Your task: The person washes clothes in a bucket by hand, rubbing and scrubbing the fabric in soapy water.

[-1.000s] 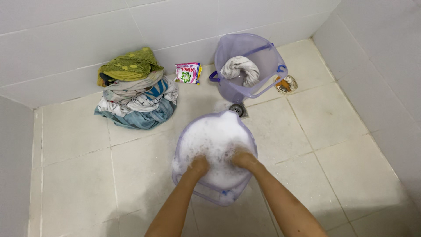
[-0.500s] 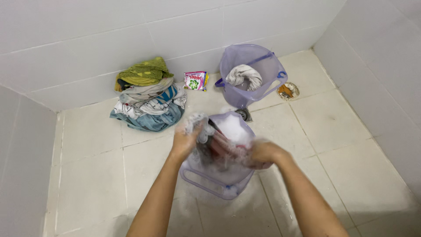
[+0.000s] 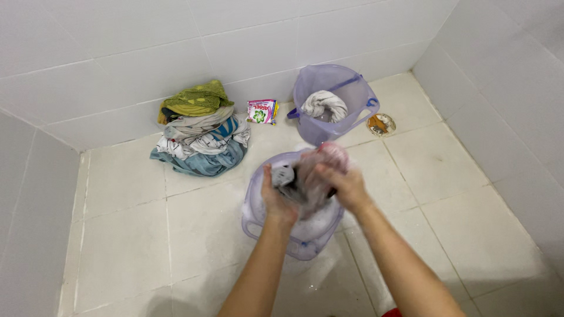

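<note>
- Both your hands, left hand and right hand, grip a soapy wet garment above the sudsy lilac bucket.
- Nearby: second bucket, clothes pile.

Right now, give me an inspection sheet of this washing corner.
Surface: pale tiled floor, wet suds near the tub.
Job's things: soapy garment held above the foamy lilac tub.
Clutter: clothes pile, detergent sachet, second lilac bucket holding a twisted cloth, floor drain.
Hands: left hand and right hand both grip the garment.
Cables: nothing seen.
Surroundings: white tiled walls.
</note>
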